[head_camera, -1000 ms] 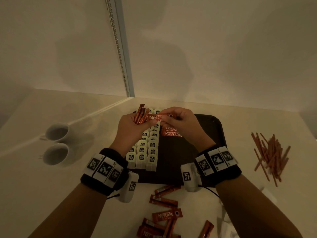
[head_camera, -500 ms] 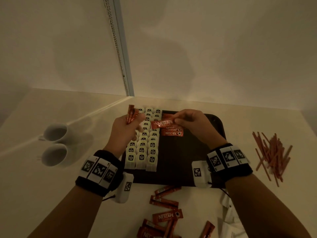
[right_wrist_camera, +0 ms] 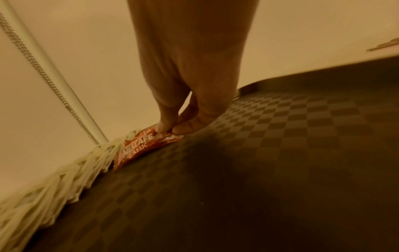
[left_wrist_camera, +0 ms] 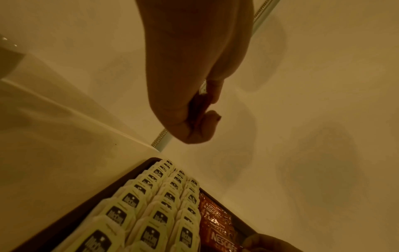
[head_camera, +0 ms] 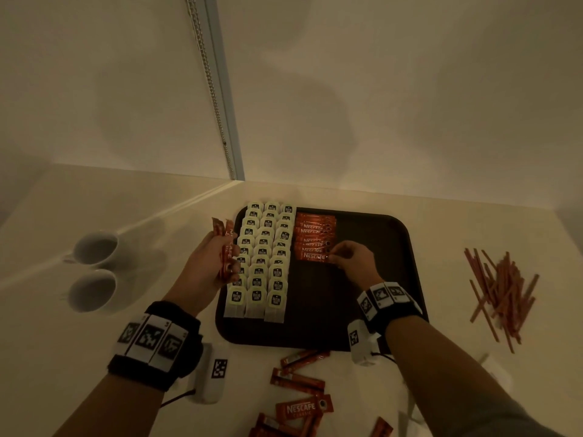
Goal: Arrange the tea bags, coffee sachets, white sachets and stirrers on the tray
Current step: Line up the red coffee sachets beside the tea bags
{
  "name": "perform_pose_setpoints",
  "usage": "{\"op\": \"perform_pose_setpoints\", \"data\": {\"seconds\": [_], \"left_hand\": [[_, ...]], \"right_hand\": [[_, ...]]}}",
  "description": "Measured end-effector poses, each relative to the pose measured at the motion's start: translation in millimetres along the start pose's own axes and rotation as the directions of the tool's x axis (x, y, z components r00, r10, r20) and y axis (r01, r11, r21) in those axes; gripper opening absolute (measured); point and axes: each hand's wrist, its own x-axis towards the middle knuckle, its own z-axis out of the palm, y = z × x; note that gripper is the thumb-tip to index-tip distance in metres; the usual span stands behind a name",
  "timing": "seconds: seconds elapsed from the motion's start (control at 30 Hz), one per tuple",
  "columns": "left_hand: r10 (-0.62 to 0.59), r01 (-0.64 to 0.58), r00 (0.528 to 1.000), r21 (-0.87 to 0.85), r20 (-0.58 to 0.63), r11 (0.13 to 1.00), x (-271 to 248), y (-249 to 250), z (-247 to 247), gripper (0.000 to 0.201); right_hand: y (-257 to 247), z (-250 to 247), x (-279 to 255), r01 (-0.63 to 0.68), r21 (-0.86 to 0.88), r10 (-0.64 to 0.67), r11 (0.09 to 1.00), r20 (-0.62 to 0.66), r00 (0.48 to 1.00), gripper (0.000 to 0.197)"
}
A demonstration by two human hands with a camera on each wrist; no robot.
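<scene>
A dark tray [head_camera: 372, 310] holds three rows of pale tea bags [head_camera: 262, 260] on its left side. Beside them lies a column of red coffee sachets [head_camera: 315, 234]. My right hand [head_camera: 353, 263] pinches the right end of the nearest coffee sachet [head_camera: 312, 256] [right_wrist_camera: 140, 146], which lies on the tray at the front of that column. My left hand [head_camera: 214, 263] hovers over the tray's left edge and grips a small bundle of coffee sachets [head_camera: 224, 244] upright. In the left wrist view the curled fingers [left_wrist_camera: 200, 126] hide most of the bundle.
Loose coffee sachets [head_camera: 299, 402] lie on the table in front of the tray. A heap of brown stirrers [head_camera: 501, 291] lies to the right. Two white cups [head_camera: 94, 269] stand at the left. A wall and a beaded cord [head_camera: 214, 99] rise behind the tray.
My right hand has carried one sachet from the left hand's bundle down onto the tray and set it at the front of the column. My left hand has drifted left and nearer.
</scene>
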Motion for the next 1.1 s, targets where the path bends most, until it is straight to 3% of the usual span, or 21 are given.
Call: {"op": "perform_pose_setpoints", "data": {"seconds": [0.13,0.4,0.57,0.77,0.87,0.97,1.03,1.1], "left_hand": [[-0.005,0.009,0.999,-0.079,0.047,0.997,-4,2,2,0.018],[0.026,-0.033,0.997,0.091,0.078,0.995,-9,0,10,0.02],[-0.02,0.018,0.992,0.024,0.124,1.0,-8,0,16,0.02],[-0.055,0.052,0.987,0.024,0.15,0.998,-6,0,20,0.02],[-0.038,0.033,0.991,0.047,0.128,0.998,-5,-2,22,0.024],[0.027,-0.038,0.991,0.089,0.128,0.995,-5,-2,26,0.02],[0.067,-0.08,0.99,0.1,0.124,0.992,-6,-2,31,0.015],[0.084,-0.097,0.986,0.087,0.145,0.991,-5,-3,37,0.015]], "right_hand": [[1,5,6,0.036,-0.055,-0.038,0.998,-0.038,0.999,0.016],[1,11,15,0.031,-0.146,-0.042,0.989,-0.076,0.996,0.019],[5,16,19,0.021,-0.175,-0.039,0.984,-0.101,0.994,0.021],[5,14,17,0.018,-0.145,-0.036,0.989,-0.12,0.992,0.027],[-12,11,6,0.081,-0.049,-0.086,0.996,-0.13,0.988,0.024],[-53,9,-21,0.244,0.131,-0.25,0.961,0.032,0.968,0.019],[-81,13,-41,0.311,0.198,-0.35,0.929,0.209,0.913,0.023],[-100,18,-55,0.359,0.235,-0.416,0.903,0.272,0.868,0.025]]}}
